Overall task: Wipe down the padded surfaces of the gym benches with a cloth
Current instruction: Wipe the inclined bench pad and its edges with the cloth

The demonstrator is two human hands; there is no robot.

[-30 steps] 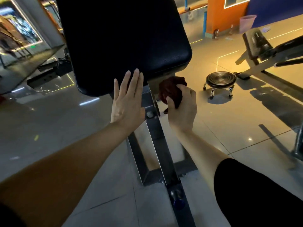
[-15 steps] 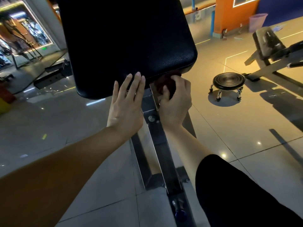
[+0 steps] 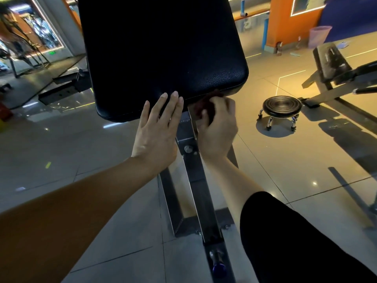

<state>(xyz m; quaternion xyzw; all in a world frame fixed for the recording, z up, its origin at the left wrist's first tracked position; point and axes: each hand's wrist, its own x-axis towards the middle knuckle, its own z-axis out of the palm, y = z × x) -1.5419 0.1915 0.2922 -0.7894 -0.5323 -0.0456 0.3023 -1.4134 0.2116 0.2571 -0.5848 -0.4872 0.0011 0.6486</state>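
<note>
Black padded bench pad (image 3: 163,54), broad and thick, tilted up toward the camera; rounded corners, a fine pebbled grain catching light at the near right corner, a stitched seam along the lower edge. Mounted on a grey steel frame (image 3: 195,180), its post bolted just below the pad and running down to a floor brace on pale glossy tiles.

Left hand (image 3: 158,131) laid flat against the pad's near edge, left of the post: fingers straight and close together, fingertips touching the black cover, nothing grasped, grip released.

Right hand (image 3: 218,129) tucked up under the pad's near right edge, just beside the post, fingers curled; grip clenched round a dark red cloth (image 3: 206,107). Cloth bunched small, mostly hidden by the fingers, its top pressed against the underside seam of the pad. Black sleeve (image 3: 295,237) covering the right upper arm; left forearm bare.

Farther right on the floor, well apart from the pad: a low round black stool (image 3: 281,107) on chrome legs. Beyond it, a second bench (image 3: 332,64) with a worn dark pad on an angled grey frame. Near the orange wall at the back, a pale translucent bin (image 3: 319,36). At the frame's near foot, a blue knob (image 3: 219,267).
</note>
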